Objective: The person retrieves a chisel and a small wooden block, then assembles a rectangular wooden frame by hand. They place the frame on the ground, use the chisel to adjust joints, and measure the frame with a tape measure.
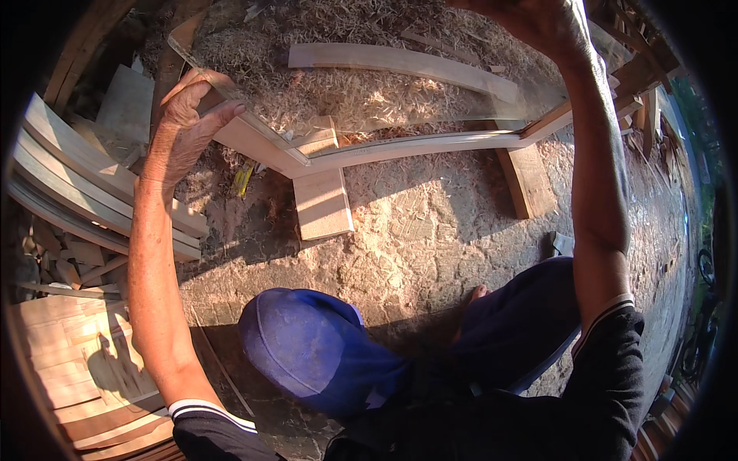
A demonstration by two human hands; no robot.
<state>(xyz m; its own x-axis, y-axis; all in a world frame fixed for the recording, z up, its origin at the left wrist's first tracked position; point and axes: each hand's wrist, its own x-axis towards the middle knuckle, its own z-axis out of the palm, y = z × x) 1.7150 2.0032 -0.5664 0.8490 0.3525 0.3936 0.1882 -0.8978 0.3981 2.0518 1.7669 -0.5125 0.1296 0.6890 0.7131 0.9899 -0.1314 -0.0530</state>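
Observation:
A wooden frame (415,146) lies in front of me, raised on two wooden blocks. Its near rail is pale and slightly curved. A clear sheet, seemingly glass, spans the inside, and the ground shows through it. My left hand (184,119) grips the frame's left side rail, with the thumb on the inner side and the fingers bent over the top. At the upper edge of the view my right hand (542,27) reaches over the far right part. Its fingers are mostly cut off, so what it touches is hidden.
One wood block (323,203) supports the near left corner, another block (526,180) the right. Beyond lies a curved wooden strip (400,65) among shavings (346,96). Curved boards (84,180) are stacked at left, above wood pieces (65,346). My knees are close below the frame.

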